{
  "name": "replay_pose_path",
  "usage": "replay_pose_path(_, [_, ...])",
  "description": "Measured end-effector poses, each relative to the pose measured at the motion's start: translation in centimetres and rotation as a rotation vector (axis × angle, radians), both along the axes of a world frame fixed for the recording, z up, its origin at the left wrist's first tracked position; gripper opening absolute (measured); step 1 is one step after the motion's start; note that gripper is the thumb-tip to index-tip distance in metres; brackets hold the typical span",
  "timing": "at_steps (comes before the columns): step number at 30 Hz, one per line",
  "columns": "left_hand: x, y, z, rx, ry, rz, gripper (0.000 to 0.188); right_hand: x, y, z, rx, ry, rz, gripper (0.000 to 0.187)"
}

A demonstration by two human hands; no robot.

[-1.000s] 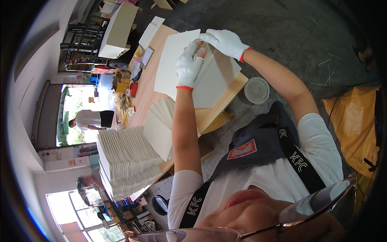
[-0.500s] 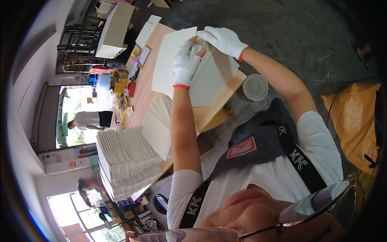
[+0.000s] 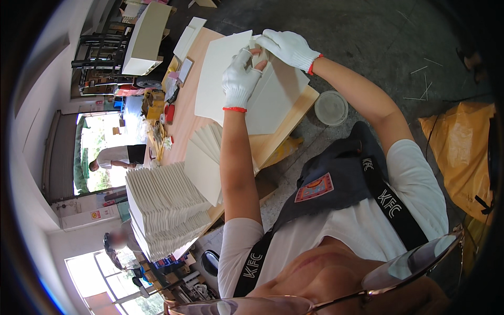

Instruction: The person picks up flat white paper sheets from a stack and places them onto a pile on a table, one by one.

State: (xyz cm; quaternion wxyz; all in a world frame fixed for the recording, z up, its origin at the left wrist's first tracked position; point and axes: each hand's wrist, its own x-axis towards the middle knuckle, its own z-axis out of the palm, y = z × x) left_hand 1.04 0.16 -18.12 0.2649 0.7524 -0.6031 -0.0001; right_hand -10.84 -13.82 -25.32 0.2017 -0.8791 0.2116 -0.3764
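Note:
Large white board sheets (image 3: 275, 107) lie flat on a light wooden table (image 3: 299, 107), with a raised ridge or fold near their far edge. My left hand (image 3: 241, 81), in a white knitted glove with a red cuff, is over the sheets. Its thumb and forefinger tips are bare and close around a small pale piece (image 3: 259, 58) at the fold. My right hand (image 3: 287, 50), gloved alike, bends its fingers together over the far end of that fold, close to the left fingertips. What lies under the right fingers is hidden.
Tall stacks of white boards (image 3: 168, 210) stand near left, with fanned boards (image 3: 205, 160) beside them. A round translucent tub (image 3: 331, 108) stands off the table's right edge. A yellow sack (image 3: 459, 157) lies far right. Two people are in the background at left; a forklift (image 3: 105, 58) stands farther off.
Both hands keep their place at the fold, with only a slight shift of the fingers. The whole table appears shifted a little up and left in the view.

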Motion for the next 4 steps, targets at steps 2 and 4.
replay_pose_path(2, [0.28, -0.06, -0.13, -0.007, 0.035, 0.002, 0.033, -0.02, 0.02, 0.13, 0.046, 0.045, 0.0, 0.028])
replay_pose_path(4, [0.23, -0.07, 0.01, 0.049, 0.069, 0.025, 0.037, -0.04, -0.2, 0.24, 0.084, 0.123, 0.031, 0.034])
